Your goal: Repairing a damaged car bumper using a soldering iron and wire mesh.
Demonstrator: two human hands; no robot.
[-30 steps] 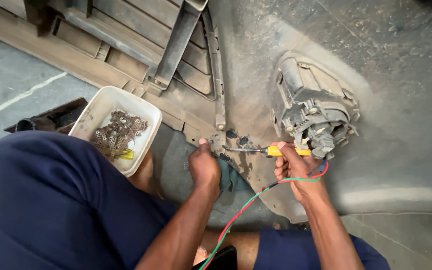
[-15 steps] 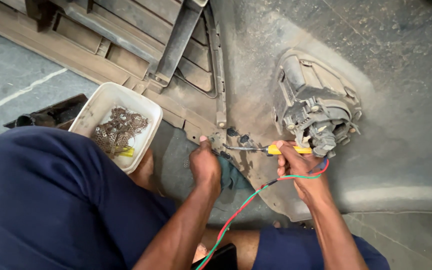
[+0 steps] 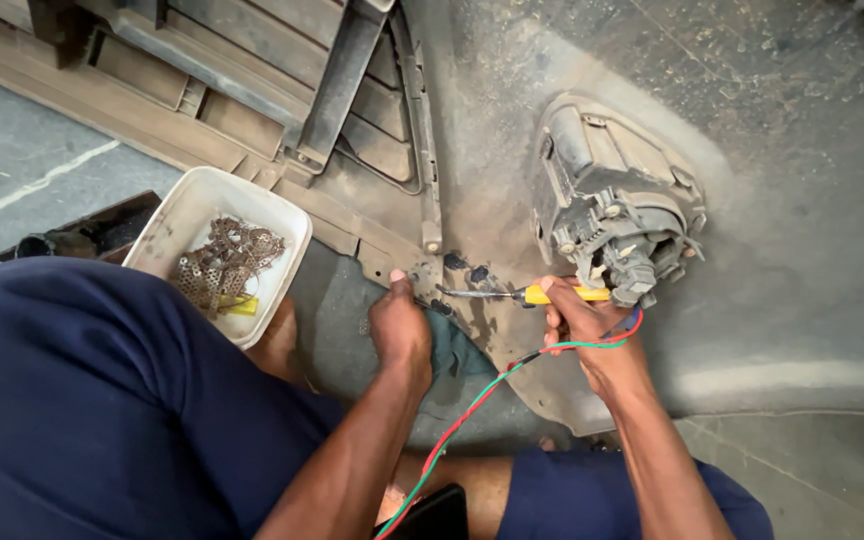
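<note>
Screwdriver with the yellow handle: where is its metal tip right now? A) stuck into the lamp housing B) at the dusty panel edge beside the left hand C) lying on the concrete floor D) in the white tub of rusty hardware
B: the right hand holds the screwdriver level, its tip at the dusty panel edge just by the left hand.

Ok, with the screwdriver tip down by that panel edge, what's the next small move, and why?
Probably seat the tip and turn. The right hand grips the yellow-handled screwdriver, its tip beside the dark fastener spots on the dusty panel, while the left hand presses the panel edge close by, steadying it.
</note>
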